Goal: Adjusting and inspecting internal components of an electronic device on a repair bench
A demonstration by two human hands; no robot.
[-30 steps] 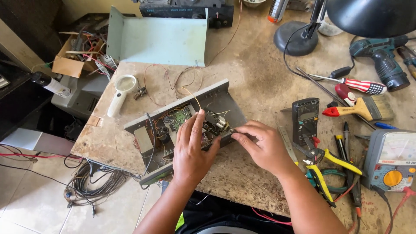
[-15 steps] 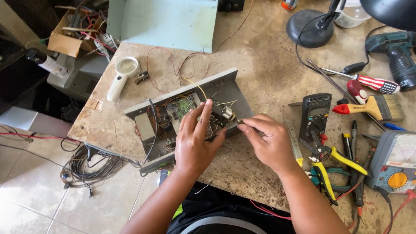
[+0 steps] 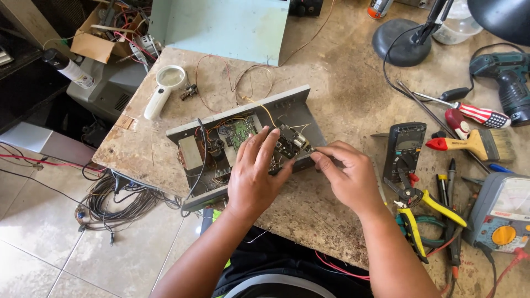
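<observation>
An open grey metal chassis [image 3: 292, 107] lies on the stained workbench, with a green circuit board [image 3: 242, 132], a boxy transformer [image 3: 190, 152] and loose wires inside. My left hand [image 3: 255, 177] rests flat over the chassis interior, fingers spread on the parts near its right side. My right hand [image 3: 349, 177] pinches a small metal component [image 3: 302, 144] at the chassis's right wall with thumb and forefinger. What lies under my left palm is hidden.
A white magnifying glass [image 3: 163, 87] lies left of the chassis; a pale green cover panel [image 3: 221, 25] stands behind. To the right are a black multimeter [image 3: 406, 143], yellow-handled pliers [image 3: 425, 207], a brush [image 3: 480, 144], screwdrivers, a green drill [image 3: 505, 74] and a lamp base [image 3: 400, 41]. Cable coils [image 3: 118, 201] lie on the tiled floor.
The view has shifted slightly. My right hand's fingers stay pinched at the chassis's right wall; my left hand stays on the parts, fingers slightly more spread.
</observation>
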